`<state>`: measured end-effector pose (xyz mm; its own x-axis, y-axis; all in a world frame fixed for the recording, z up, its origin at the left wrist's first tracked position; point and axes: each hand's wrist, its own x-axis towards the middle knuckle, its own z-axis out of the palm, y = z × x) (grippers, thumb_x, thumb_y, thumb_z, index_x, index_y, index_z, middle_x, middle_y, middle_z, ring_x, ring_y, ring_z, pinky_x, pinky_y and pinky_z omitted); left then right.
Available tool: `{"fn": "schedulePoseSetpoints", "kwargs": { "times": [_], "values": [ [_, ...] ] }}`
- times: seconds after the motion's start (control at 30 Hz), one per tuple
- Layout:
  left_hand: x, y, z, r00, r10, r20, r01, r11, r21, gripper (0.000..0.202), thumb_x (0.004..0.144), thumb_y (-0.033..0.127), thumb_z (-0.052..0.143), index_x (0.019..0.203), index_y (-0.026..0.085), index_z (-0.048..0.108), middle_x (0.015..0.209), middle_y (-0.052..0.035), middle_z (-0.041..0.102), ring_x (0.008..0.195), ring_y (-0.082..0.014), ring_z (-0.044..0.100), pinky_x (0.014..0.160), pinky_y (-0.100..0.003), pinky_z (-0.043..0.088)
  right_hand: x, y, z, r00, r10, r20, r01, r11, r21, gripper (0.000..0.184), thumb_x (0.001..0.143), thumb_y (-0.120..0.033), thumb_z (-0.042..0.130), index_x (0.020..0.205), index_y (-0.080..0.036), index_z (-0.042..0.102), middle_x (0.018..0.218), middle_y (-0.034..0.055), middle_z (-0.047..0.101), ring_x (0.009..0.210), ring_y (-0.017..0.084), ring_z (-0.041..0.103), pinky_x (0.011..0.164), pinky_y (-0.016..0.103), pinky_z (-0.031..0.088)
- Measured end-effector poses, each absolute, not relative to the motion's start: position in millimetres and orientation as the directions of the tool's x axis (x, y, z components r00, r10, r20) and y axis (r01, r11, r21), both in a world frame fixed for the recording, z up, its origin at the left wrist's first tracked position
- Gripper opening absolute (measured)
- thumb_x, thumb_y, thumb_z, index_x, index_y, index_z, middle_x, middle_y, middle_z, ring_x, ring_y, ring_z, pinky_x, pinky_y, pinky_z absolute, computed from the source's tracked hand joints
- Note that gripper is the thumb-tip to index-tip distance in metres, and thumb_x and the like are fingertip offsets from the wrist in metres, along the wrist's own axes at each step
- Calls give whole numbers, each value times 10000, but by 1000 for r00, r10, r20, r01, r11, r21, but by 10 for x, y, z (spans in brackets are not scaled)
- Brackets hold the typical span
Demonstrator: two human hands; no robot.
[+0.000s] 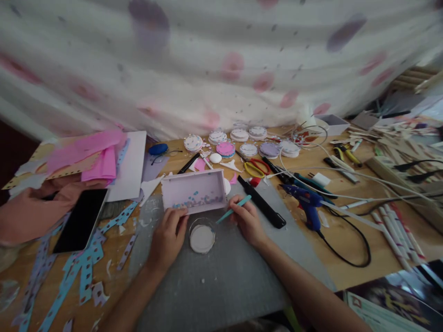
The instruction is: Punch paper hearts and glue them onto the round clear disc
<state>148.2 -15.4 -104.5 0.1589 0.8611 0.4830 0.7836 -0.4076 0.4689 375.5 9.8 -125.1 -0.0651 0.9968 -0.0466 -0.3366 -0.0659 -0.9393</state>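
My right hand [245, 217] pinches slim teal tweezers [231, 211], their tip pointing down and left toward a round white disc [202, 239]. A clear round rim shows around and behind that disc, on the grey cutting mat [221, 286]. My left hand [169, 235] has its fingers closed on the near edge of an open lilac box [194, 183]. Small blue, pink and pale bits [199, 200] lie along the box's near inner side. The box looks tilted toward me.
Decorated round discs [225, 148] stand in stacks at the back. Scissors [256, 168], a black-handled tool [261, 203] and a blue glue gun [308, 203] with its cord lie right. A phone [81, 221] and blue paper strips [83, 263] lie left. Markers [398, 233] sit far right.
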Motion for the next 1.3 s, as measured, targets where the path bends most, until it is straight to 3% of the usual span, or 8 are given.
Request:
{"fn": "schedulePoseSetpoints", "kwargs": {
  "times": [0.27,0.4,0.57,0.77,0.93,1.3],
  "values": [
    [1513,-210,-1102,133,858,496,808,-384,447,100,947,156,536,976,242,579,918,-12,673,846,-187,706,679,-304,579,4010,-94,-928,-57,998,20,-213,7,-977,198,782,-347,772,860,-226,637,775,-2,605,638,132,565,573,246,468],
    [1520,-219,-1098,120,868,482,806,-368,463,108,946,151,534,988,240,579,932,-16,671,866,-191,707,692,-312,584,4014,-75,-767,-83,983,166,78,173,-982,101,841,-261,722,909,-242,649,840,24,635,746,173,619,653,289,515],
    [1514,-239,-1092,125,881,457,794,-365,486,155,959,149,508,1051,254,573,965,-24,671,910,-188,702,736,-310,590,3861,62,-701,-275,872,405,370,484,-793,121,892,-145,647,955,-248,634,988,58,687,931,209,643,808,348,499],
    [1516,-265,-1102,124,889,441,789,-357,499,151,973,150,486,1059,230,581,978,-34,677,911,-182,704,753,-292,574,3708,226,-754,-449,746,491,651,650,-392,106,901,-130,590,856,-221,618,790,22,724,678,193,567,617,348,333],
    [1515,-288,-1119,124,898,421,788,-347,508,164,975,139,480,1079,209,585,1004,-41,672,933,-179,702,766,-281,563,3650,241,-724,-424,744,516,699,631,-336,159,897,-98,564,783,-196,616,687,18,679,640,178,540,612,338,301],
    [1499,-288,-1125,145,896,420,763,-371,529,273,922,37,456,1119,177,584,1048,-53,647,989,-169,676,806,-251,544,3605,301,-772,-457,713,532,731,642,-232,145,887,-92,565,816,-195,637,706,32,701,646,191,568,614,347,304]
  ]
}}
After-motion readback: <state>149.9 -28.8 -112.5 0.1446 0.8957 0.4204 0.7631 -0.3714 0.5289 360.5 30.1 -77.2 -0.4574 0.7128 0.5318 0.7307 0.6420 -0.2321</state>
